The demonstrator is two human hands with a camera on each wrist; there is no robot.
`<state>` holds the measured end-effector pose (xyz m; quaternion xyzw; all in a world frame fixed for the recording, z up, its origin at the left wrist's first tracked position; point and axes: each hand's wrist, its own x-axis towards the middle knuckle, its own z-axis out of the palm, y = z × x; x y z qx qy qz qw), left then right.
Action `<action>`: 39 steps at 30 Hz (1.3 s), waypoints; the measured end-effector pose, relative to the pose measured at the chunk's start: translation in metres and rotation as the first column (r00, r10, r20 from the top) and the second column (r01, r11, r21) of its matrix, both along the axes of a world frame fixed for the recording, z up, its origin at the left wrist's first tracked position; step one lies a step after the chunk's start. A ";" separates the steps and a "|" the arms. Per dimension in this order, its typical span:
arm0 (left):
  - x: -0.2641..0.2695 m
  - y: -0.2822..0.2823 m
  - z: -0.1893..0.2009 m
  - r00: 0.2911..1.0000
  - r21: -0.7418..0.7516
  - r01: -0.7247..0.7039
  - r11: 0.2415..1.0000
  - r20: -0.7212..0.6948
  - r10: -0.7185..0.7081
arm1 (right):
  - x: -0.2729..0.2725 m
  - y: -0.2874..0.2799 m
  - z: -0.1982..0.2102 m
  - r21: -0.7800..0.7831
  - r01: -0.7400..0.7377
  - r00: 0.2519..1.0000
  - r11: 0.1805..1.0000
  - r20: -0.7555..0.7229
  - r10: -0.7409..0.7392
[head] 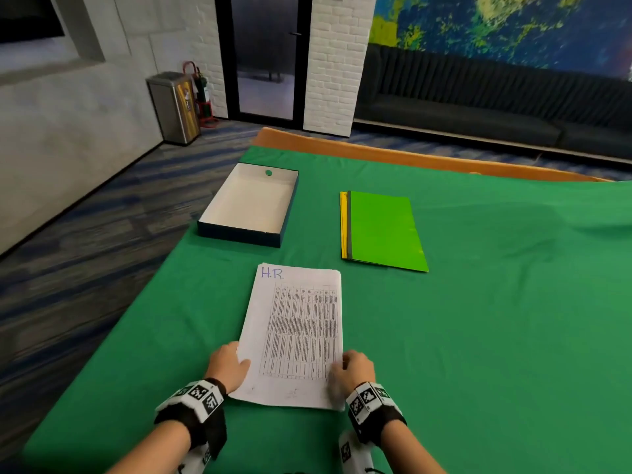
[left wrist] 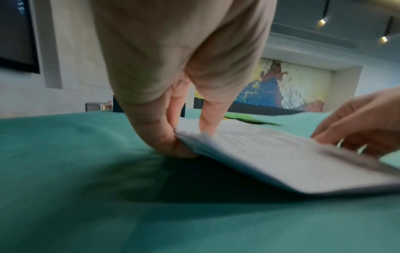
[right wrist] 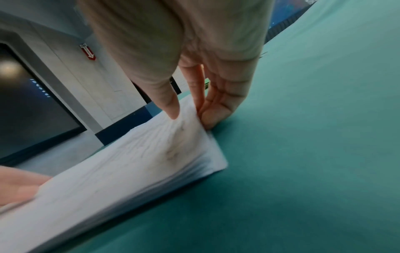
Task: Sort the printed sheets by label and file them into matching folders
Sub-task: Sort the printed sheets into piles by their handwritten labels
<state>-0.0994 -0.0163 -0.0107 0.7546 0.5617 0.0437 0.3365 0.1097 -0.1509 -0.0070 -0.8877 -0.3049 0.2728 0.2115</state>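
A stack of printed sheets [head: 294, 333], its top page marked "H.R." in blue ink, lies on the green cloth near me. My left hand [head: 227, 366] pinches the stack's near left edge [left wrist: 190, 137], thumb on top and fingers under it. My right hand [head: 352, 369] pinches the near right edge [right wrist: 194, 119] the same way. The near end of the stack [left wrist: 281, 162] is raised a little off the cloth. A pile of folders [head: 383, 230], green on top with a yellow one showing beneath, lies farther back on the right.
An open white-lined box with dark sides [head: 249, 206] stands at the back left of the table [head: 513, 302]. The table's left edge drops to a carpeted floor. A metal bin [head: 174, 107] stands by the far wall.
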 end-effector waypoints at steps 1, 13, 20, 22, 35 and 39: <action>0.000 0.004 0.001 1.000 -0.005 -0.018 1.000 0.006 0.018 | -0.008 0.005 0.000 0.001 0.010 1.000 1.000 -0.011 -0.010; -0.016 0.013 -0.006 1.000 0.055 -0.007 0.998 -0.013 0.008 | -0.044 0.007 -0.003 0.091 0.166 0.986 0.982 -0.026 -0.164; -0.011 0.014 -0.004 0.985 -0.144 -0.076 0.987 0.144 0.097 | -0.016 -0.003 -0.021 0.097 0.322 0.908 0.942 -0.314 -0.278; -0.013 0.017 -0.012 0.988 -0.230 -0.072 0.971 0.119 0.101 | -0.008 -0.007 -0.029 0.109 0.386 0.860 0.916 -0.403 -0.314; -0.019 0.013 -0.007 0.932 -0.388 -0.271 0.881 0.125 0.342 | 0.040 -0.027 -0.013 0.115 0.656 0.722 0.746 -0.384 -0.576; -0.018 0.011 -0.005 0.921 -0.394 -0.291 0.872 0.131 0.367 | 0.035 -0.029 -0.010 0.058 0.598 0.765 0.799 -0.338 -0.548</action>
